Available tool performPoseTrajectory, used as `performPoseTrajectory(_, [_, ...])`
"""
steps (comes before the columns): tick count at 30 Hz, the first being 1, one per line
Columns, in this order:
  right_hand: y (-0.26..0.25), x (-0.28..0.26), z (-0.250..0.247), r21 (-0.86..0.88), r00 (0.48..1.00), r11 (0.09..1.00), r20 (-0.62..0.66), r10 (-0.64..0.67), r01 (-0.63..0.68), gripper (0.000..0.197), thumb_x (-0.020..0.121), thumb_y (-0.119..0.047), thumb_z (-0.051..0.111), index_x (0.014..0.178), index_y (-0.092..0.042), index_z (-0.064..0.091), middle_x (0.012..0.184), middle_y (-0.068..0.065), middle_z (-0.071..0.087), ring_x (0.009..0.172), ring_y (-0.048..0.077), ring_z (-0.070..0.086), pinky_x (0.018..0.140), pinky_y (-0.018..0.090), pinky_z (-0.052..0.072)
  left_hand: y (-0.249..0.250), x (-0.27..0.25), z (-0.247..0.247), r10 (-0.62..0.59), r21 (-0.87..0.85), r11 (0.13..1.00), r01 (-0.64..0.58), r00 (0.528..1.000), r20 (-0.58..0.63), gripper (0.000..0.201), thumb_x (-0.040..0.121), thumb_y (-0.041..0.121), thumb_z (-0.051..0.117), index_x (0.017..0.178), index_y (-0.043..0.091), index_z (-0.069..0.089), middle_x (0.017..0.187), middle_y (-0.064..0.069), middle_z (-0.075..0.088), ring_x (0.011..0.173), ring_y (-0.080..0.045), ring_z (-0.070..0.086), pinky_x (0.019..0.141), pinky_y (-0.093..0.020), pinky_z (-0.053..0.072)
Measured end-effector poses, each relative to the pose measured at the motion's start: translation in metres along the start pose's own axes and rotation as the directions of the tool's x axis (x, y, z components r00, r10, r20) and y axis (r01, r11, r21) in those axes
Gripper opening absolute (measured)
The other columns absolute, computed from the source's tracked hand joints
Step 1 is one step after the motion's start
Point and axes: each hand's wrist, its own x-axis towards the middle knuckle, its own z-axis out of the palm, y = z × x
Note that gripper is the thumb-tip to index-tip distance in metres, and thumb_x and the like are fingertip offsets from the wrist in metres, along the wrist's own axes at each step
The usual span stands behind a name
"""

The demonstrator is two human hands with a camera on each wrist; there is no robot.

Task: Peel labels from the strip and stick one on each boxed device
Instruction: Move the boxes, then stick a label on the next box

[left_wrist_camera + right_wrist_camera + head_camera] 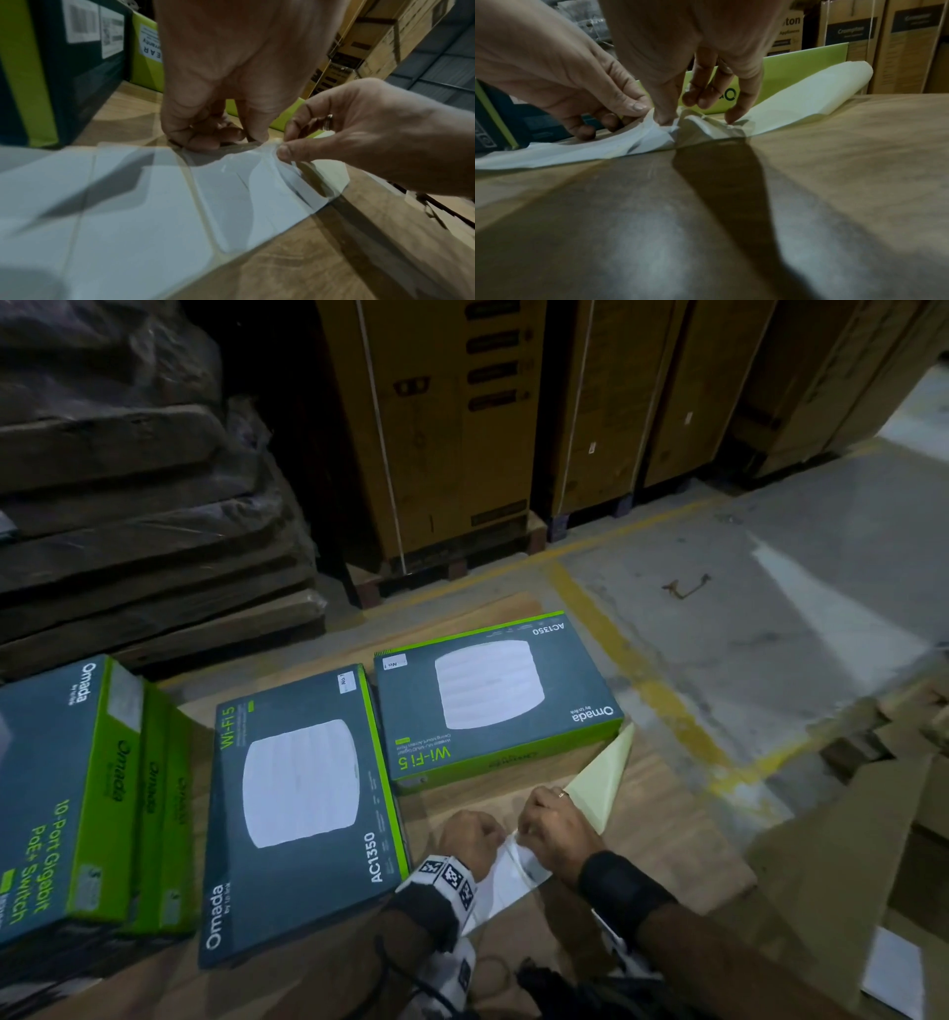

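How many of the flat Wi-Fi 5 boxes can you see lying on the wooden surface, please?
2. The nearer Wi-Fi 5 box lies left of the hands; the farther Wi-Fi 5 box lies beyond them, turned the other way. The upright switch boxes at far left may hide more.

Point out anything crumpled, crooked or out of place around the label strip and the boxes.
The label strip is creased and bunched where the left hand and right hand pinch it. Its bare yellowish backing curls up against the far Wi-Fi 5 box. That box lies turned a different way from the near Wi-Fi 5 box.
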Motion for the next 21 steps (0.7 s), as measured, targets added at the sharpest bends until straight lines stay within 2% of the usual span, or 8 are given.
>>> performPoseTrajectory(3, [-0.003,0.0,-0.002,0.014,0.999,1.0,-0.023,-0.022,0.023,0.008,0.057,-0.017,0.072,0.056,-0.016,0.065,0.068,0.003,0.056,0.063,0.029,0.058,0.057,0.026,0.033,0.001,0.002,0.001,0.01,-0.013,1.0,-0.01,1.0,-0.011,0.02,0.091,0.02,0.056,0.099,0.015,0.073,0.107,-0.002,0.07,0.101,-0.016,0.061,0.068,-0.017,0.034])
performPoseTrajectory(7, [0.0,-0.001,-0.001,0.01,0.997,0.997,-0.032,-0.07,0.071,0.006,0.055,-0.018,0.071,0.054,-0.017,0.064,0.065,0.002,0.056,0.058,0.027,0.058,0.055,0.025,0.032,0.0,0.003,0.005,-0.009,-0.004,1.0,0.009,1.0,-0.003,0.021,0.09,0.022,0.056,0.098,0.014,0.074,0.106,-0.003,0.071,0.101,-0.017,0.062,0.076,-0.02,0.038])
performPoseTrajectory(11, [0.002,0.0,-0.005,0.024,0.996,0.996,-0.033,-0.088,0.088,0.006,0.055,-0.017,0.071,0.055,-0.017,0.065,0.062,0.001,0.057,0.055,0.025,0.058,0.057,0.023,0.032,0.001,0.007,0.004,-0.024,-0.071,0.997,0.029,0.997,0.071,0.019,0.088,0.023,0.059,0.087,0.01,0.074,0.093,-0.007,0.071,0.09,-0.021,0.064,0.065,-0.02,0.036])
performPoseTrajectory(15, [0.005,0.0,-0.006,0.033,0.993,0.993,-0.013,-0.116,0.116,0.007,0.06,-0.023,0.065,0.055,-0.018,0.064,0.061,0.0,0.057,0.054,0.024,0.058,0.059,0.023,0.032,0.001,0.009,0.002,-0.035,-0.121,0.991,0.047,0.995,0.095,0.021,0.086,0.028,0.062,0.083,0.011,0.074,0.087,-0.005,0.072,0.078,-0.016,0.062,0.061,-0.018,0.035])
performPoseTrajectory(18, [0.007,-0.001,-0.005,0.061,0.989,0.987,-0.042,-0.144,0.147,0.018,0.064,-0.027,0.051,0.055,-0.018,0.063,0.061,0.0,0.058,0.053,0.022,0.059,0.059,0.023,0.033,0.003,0.01,0.001,-0.049,-0.126,0.99,0.063,0.992,0.113,0.019,0.084,0.026,0.062,0.084,0.013,0.076,0.089,-0.004,0.073,0.087,-0.018,0.066,0.064,-0.017,0.037])
performPoseTrajectory(21, [0.005,-0.002,-0.008,0.063,0.982,0.983,-0.086,-0.169,0.175,0.011,0.063,-0.022,0.06,0.055,-0.016,0.062,0.06,0.0,0.058,0.054,0.019,0.056,0.059,0.021,0.033,0.006,0.013,-0.003,-0.07,-0.146,0.985,0.095,0.984,0.167,0.029,0.073,0.032,0.061,0.086,0.011,0.076,0.085,-0.006,0.072,0.088,-0.015,0.065,0.072,-0.02,0.046])
